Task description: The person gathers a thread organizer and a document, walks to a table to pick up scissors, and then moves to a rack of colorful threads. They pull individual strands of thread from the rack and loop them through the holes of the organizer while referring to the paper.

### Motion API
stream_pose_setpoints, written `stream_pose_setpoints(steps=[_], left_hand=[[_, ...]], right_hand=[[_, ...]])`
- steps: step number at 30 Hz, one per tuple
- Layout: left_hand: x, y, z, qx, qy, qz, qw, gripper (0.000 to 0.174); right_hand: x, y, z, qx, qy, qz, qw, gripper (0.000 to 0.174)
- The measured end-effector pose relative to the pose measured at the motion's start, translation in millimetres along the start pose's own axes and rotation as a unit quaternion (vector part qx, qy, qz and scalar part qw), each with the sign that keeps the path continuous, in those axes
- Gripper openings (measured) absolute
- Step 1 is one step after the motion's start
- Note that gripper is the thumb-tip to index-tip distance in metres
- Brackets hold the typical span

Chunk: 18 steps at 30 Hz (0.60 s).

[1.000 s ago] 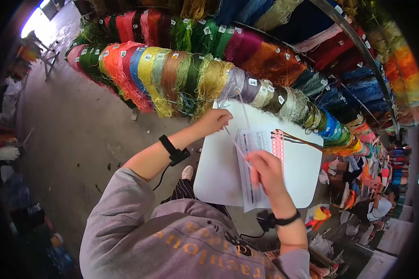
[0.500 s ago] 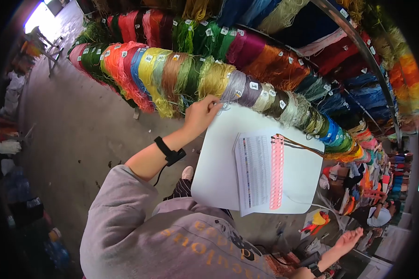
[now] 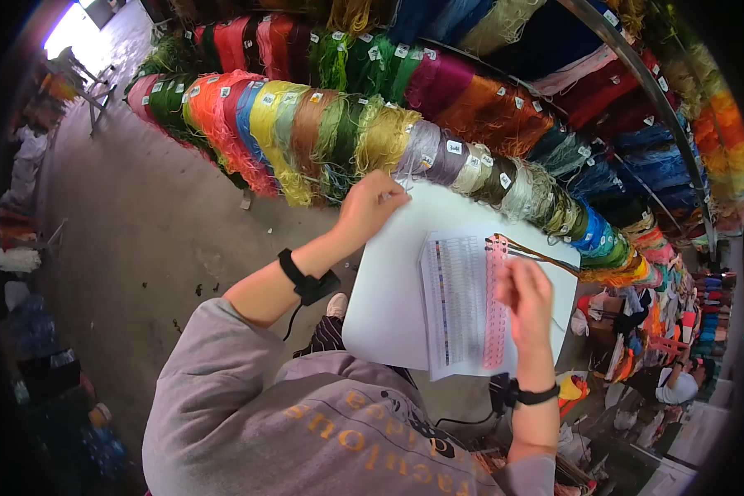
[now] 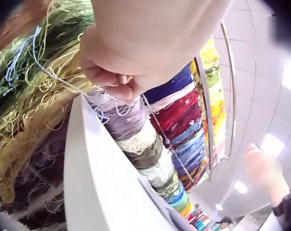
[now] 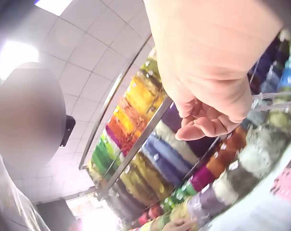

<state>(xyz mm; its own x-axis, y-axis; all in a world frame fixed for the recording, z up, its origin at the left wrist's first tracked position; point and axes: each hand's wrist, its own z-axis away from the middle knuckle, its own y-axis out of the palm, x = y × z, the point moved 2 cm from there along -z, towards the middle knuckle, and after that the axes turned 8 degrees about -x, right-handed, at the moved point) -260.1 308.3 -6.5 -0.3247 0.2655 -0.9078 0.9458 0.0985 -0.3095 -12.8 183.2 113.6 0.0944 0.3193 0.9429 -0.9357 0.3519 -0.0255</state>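
Pointing sideways away from right hand, pale strands

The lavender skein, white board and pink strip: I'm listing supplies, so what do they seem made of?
Lavender skein: thread, perhaps silky fibre, softly glossy, with fine loose strands. White board: likely plastic or laminate, smooth and even-coloured. Pink strip: likely card or plastic, finish unclear, with rows of pale marks, perhaps holes.
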Motion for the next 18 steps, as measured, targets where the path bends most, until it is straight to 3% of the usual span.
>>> stream_pose_setpoints(steps=[3,5,7,9,11,14,16,17,18], left_hand=[[-39,-17,25,0.038,-0.003,0.107,0.994,0.012],[-60,-20,47,0.143,-0.045,0.114,0.982,0.009],[-69,-18,67,0.151,0.091,0.054,0.983,0.011],[-73,-21,72,0.176,0.097,0.047,0.979,0.011],[-65,-18,70,0.164,0.089,0.095,0.978,0.011],[-37,-18,43,0.058,0.030,0.097,0.993,0.012],[-14,-16,18,-0.020,0.017,0.050,0.998,0.015],[-1,-13,7,-0.055,0.018,0.012,0.998,0.017],[0,-14,-3,-0.076,-0.013,-0.008,0.997,0.020]], right_hand=[[-21,48,-24,0.071,0.008,0.017,0.997,0.021],[-26,78,-30,0.110,0.088,0.010,0.990,0.023],[-25,91,-34,0.148,0.138,-0.023,0.979,0.024],[-23,96,-33,0.187,0.187,-0.054,0.963,0.024],[-6,84,-21,0.171,0.130,-0.047,0.975,0.024],[37,47,20,0.151,0.036,-0.014,0.988,0.019],[46,-12,41,0.072,-0.013,-0.095,0.993,0.014],[50,-45,47,0.078,-0.061,-0.156,0.983,0.011],[51,-84,58,-0.047,-0.068,-0.229,0.970,0.008]])
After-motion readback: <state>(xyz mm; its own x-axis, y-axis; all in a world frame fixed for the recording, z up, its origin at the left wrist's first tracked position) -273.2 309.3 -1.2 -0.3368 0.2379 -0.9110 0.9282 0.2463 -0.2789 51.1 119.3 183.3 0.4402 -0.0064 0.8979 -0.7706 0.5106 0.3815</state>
